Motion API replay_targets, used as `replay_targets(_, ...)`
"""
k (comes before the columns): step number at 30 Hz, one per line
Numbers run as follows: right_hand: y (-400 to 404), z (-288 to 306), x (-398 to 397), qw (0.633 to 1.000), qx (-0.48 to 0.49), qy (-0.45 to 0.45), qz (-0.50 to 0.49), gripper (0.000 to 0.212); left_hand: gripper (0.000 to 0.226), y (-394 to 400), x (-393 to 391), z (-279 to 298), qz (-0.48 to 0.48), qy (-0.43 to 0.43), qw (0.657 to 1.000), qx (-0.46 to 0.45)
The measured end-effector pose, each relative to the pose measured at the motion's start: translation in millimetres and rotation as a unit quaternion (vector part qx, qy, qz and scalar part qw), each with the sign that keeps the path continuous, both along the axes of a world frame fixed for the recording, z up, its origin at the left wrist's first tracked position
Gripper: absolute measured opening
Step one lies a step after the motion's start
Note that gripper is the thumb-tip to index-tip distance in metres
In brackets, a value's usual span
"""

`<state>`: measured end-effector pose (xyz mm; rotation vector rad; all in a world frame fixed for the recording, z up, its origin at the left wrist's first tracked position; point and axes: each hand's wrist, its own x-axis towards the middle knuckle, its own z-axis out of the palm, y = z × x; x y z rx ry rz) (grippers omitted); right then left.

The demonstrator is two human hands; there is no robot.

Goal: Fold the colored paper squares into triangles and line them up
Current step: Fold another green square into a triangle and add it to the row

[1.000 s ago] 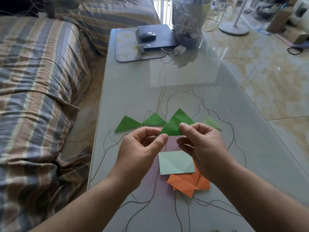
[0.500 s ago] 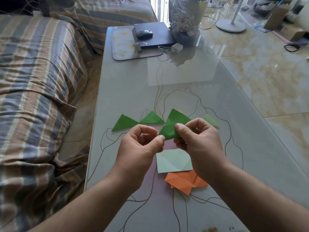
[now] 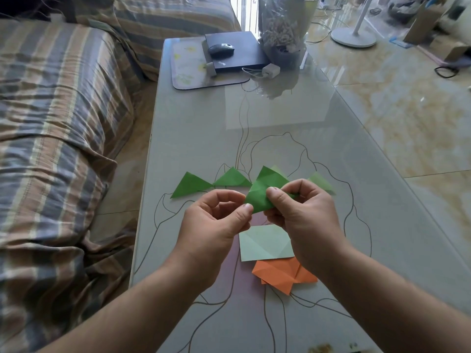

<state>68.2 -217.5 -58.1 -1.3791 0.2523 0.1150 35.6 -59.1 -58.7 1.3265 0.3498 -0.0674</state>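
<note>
1. Closest to me on the desk (image 3: 193, 138) is the orange paper stack (image 3: 283, 276), not folded into triangles yet as far as I can tell, a bit messy, a few sheets fanned out.
2. Just past it, touching its far edge, a pale green square (image 3: 265, 244) lies flat with crease lines on it. Not a triangle either, so that's more left to do.
3. Above those, both hands are up off the desk working one piece. The left hand (image 3: 214, 222) pinches the near corner of the green paper (image 3: 260, 197) between thumb and curled fingers (image 3: 246, 208); the right hand (image 3: 303, 212) grips the other side, thumb on top, fingers wrapped behind. It looks mid-fold to me, a bit crumpled and not a clean triangle.
4. Behind the hands is the finished row: a left triangle (image 3: 191, 186) and a second triangle (image 3: 232, 178) touching tips, a pale triangle (image 3: 321, 183) off to the right, and maybe one more peeking out behind the held piece, can't tell for sure.
5. So I'd guess roughly half done: greens nearly finished, orange untouched.
6. Far end: a mouse (image 3: 221, 50) on a dark laptop (image 3: 237, 53).
</note>
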Motion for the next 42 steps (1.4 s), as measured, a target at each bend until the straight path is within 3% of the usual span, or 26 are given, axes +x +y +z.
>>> replay_targets(6, 0, 1, -2, 1.0, 0.0, 0.001, -0.011, 0.017, 0.019, 0, 0, 4, -0.001, -0.004, 1.0, -0.003)
replay_targets(19, 3, 10, -7, 1.0, -0.012, -0.014, 0.022, 0.048, 0.017, 4, -1, 9, -0.017, -0.01, 1.0, 0.018)
replay_targets(23, -17, 21, 12, 0.993, -0.046, 0.046, 0.095, 0.053, 0.016, 11, 4, 10, -0.028, 0.001, 0.999, 0.045)
replay_targets(28, -32, 31, 22, 0.969, -0.045, 0.085, 0.226, 0.059, 0.014, 15, 2, 13, -0.12, 0.019, 0.985, 0.12)
replay_targets(32, -25, 23, 15, 0.965, -0.068, 0.053, 0.247, 0.049, 0.018, 12, -2, 17, -0.143, 0.004, 0.98, 0.136)
replay_targets(42, -32, 28, 18, 0.98, -0.028, -0.046, 0.191, 0.043, 0.047, 11, -3, 20, -0.04, -0.019, 0.997, 0.064)
